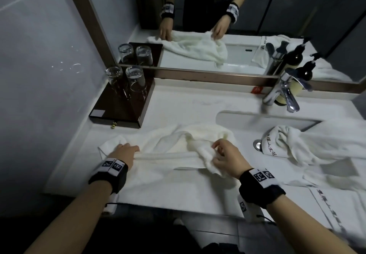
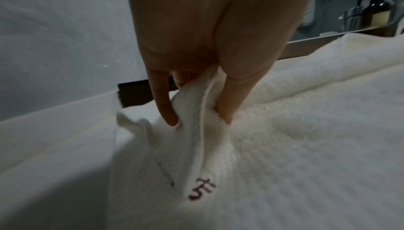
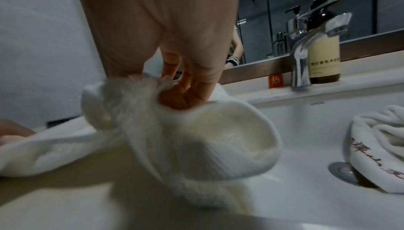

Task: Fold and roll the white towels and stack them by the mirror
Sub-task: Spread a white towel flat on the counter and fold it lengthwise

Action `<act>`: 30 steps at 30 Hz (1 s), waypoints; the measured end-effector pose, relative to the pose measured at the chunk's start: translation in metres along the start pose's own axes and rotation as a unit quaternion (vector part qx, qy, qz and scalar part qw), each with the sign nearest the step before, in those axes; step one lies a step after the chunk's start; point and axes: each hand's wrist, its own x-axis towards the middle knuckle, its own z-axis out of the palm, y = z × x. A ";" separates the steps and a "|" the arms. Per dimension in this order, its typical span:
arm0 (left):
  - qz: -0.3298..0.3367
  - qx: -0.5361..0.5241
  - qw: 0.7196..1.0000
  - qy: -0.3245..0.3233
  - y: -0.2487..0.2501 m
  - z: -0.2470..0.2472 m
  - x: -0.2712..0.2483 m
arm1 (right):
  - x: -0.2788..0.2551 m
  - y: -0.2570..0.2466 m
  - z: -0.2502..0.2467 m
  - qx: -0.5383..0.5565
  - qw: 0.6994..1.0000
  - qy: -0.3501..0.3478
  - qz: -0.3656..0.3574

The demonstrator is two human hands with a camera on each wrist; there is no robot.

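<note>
Towel (image 1: pixel 174 145) lies rumpled on table (image 1: pixel 178 103) front, left of sink (image 1: pixel 247 119), w/ its near fold stretched taut btwn both hands. Left hand (image 1: pixel 124 151) pinches the left corner (image 2: pixel 192 112), thumb and fingers closed on it. Right hand (image 1: pixel 225 156) grips a bunched right end (image 3: pixel 174 130), lifted off table. 2nd towel (image 1: pixel 297 141) drapes over sink's right edge. Tray (image 1: pixel 120 103) w/ glasses (image 1: pixel 134 79) at back left by mirror (image 1: pixel 217 16); bare table btwn tray and tap (image 1: pixel 283 91).
</note>
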 end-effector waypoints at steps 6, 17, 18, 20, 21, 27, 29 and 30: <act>-0.105 0.063 0.992 -0.001 -0.033 0.003 -0.049 | -0.052 -0.002 0.004 0.020 0.995 -0.080 -0.048; -0.105 0.001 0.994 0.026 -0.012 0.032 -0.095 | -0.071 0.019 0.028 -0.132 0.990 -0.006 0.039; -0.105 -0.001 0.994 0.032 -0.011 0.034 -0.095 | -0.069 0.019 0.027 -0.131 0.990 -0.011 0.055; -0.101 -0.004 0.994 0.031 -0.013 0.035 -0.092 | -0.063 0.020 0.024 -0.137 0.986 -0.038 0.082; -0.098 -0.006 0.995 0.025 -0.016 0.034 -0.090 | -0.061 0.020 0.020 -0.143 0.984 -0.057 0.092; -0.110 -0.010 0.994 0.027 -0.042 0.001 -0.063 | -0.042 0.009 -0.024 -0.287 0.911 -0.256 0.154; -0.122 -0.048 0.989 0.067 -0.044 -0.013 -0.047 | -0.032 0.002 -0.030 -0.287 0.925 -0.203 0.146; -0.127 -0.067 0.987 0.072 -0.044 -0.020 -0.039 | -0.026 -0.003 -0.027 -0.263 0.941 -0.167 0.132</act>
